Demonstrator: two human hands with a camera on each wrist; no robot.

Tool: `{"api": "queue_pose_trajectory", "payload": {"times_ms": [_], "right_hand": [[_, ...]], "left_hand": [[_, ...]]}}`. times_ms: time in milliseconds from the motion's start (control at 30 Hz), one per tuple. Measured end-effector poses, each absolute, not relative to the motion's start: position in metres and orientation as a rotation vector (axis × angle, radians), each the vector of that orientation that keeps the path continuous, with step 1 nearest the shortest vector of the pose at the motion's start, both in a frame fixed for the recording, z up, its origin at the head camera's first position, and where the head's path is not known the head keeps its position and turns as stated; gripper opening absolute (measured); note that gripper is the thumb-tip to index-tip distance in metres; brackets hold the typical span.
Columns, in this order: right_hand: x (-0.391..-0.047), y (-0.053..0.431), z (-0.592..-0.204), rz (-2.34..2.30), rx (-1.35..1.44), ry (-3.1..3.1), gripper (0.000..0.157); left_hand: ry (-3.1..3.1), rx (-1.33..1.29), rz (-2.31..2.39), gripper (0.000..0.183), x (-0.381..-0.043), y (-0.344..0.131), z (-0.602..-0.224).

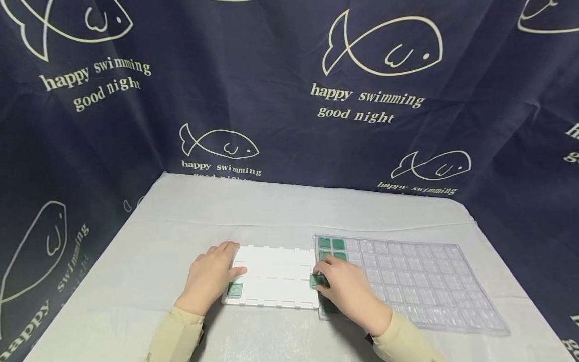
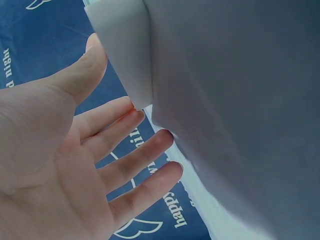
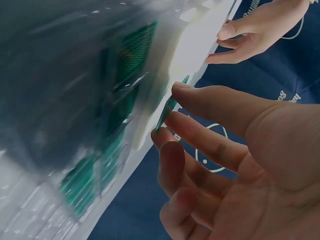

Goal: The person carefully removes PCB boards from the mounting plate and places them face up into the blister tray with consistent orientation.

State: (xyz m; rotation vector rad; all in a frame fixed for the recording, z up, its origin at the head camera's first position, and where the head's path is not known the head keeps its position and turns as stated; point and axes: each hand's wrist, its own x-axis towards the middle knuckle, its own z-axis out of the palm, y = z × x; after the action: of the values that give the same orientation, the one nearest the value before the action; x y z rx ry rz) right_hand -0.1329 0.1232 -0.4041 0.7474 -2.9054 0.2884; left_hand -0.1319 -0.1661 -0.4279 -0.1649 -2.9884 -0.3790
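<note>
A small green square circuit board (image 1: 314, 280) is pinched between the thumb and fingers of my right hand (image 1: 348, 291). It hangs over the right edge of a white tray (image 1: 276, 291), and the right wrist view shows the board (image 3: 170, 106) tilted nearly edge-on. My left hand (image 1: 208, 279) rests at the white tray's left edge, thumb over the top; in the left wrist view its fingers (image 2: 140, 157) are spread and fairly straight. Near that thumb, another green board (image 1: 234, 289) lies at the tray's lower left.
Right of the white tray lies a clear plastic compartment tray (image 1: 427, 281), its left columns holding several green boards (image 1: 338, 244), partly hidden by my right hand. Both trays lie on a pale cloth-covered table (image 1: 253, 206), enclosed by dark blue fish-print curtains (image 1: 280, 75).
</note>
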Motion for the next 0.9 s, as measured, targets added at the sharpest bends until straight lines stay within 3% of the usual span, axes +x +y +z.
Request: {"api": "queue_pose_trajectory", "payload": {"times_ms": [567,900], "right_hand": [[-0.125,0.172,-0.418,0.301,0.529,-3.013,0.031],[-0.123,0.174,-0.414,0.288,0.506,-3.014,0.031]], "left_hand": [[-2.992,-0.171,-0.384,0.063,-0.132,-0.166,-0.428],[-2.979,-0.172,-0.389,0.063,-0.132,-0.166,-0.428]]}}
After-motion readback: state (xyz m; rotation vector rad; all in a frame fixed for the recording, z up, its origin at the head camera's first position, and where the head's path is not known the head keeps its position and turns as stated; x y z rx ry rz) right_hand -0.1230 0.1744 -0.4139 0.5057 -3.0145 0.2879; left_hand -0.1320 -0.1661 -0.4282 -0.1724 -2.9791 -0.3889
